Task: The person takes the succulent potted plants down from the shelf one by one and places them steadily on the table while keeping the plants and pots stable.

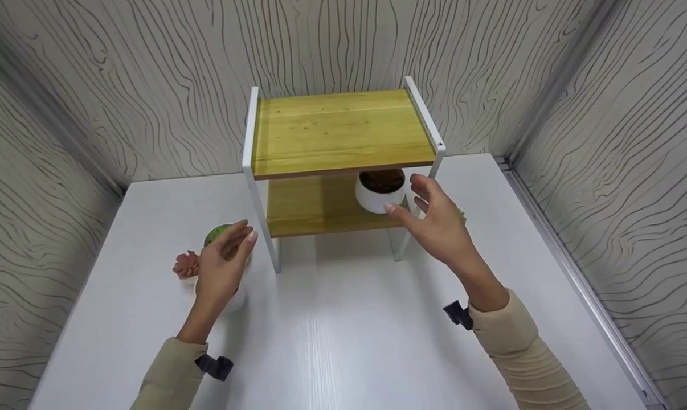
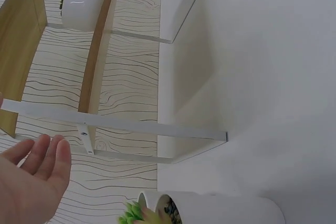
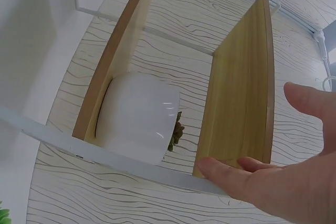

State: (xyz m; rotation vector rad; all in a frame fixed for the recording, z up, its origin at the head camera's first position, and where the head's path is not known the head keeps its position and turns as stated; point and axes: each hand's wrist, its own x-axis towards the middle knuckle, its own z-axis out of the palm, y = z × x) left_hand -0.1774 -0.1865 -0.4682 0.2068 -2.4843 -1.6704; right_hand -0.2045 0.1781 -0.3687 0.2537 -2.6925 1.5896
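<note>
A white pot (image 1: pixel 377 202) with dark contents stands at the right end of the lower board (image 1: pixel 303 213) of a small two-tier shelf. My right hand (image 1: pixel 437 228) is beside the shelf's right side, thumb and fingers spread. Its thumb overlaps the pot in the head view, while the right wrist view has the hand (image 3: pixel 294 174) apart from the white pot (image 3: pixel 139 116). Off the shelf's left side is my left hand (image 1: pixel 221 270), fingers loosely bent and holding nothing. Around and below it are a pink succulent (image 1: pixel 186 265), a green plant (image 1: pixel 214 233) and a white pot (image 1: pixel 236 300), partly hidden.
The upper board (image 1: pixel 343 131) lies between white metal side frames (image 1: pixel 250 134). A bit of green plant (image 1: pixel 462 216) peeks out behind the right hand. Wood-grain panels (image 1: pixel 167 85) enclose the white table (image 1: pixel 332 341) at the back and sides.
</note>
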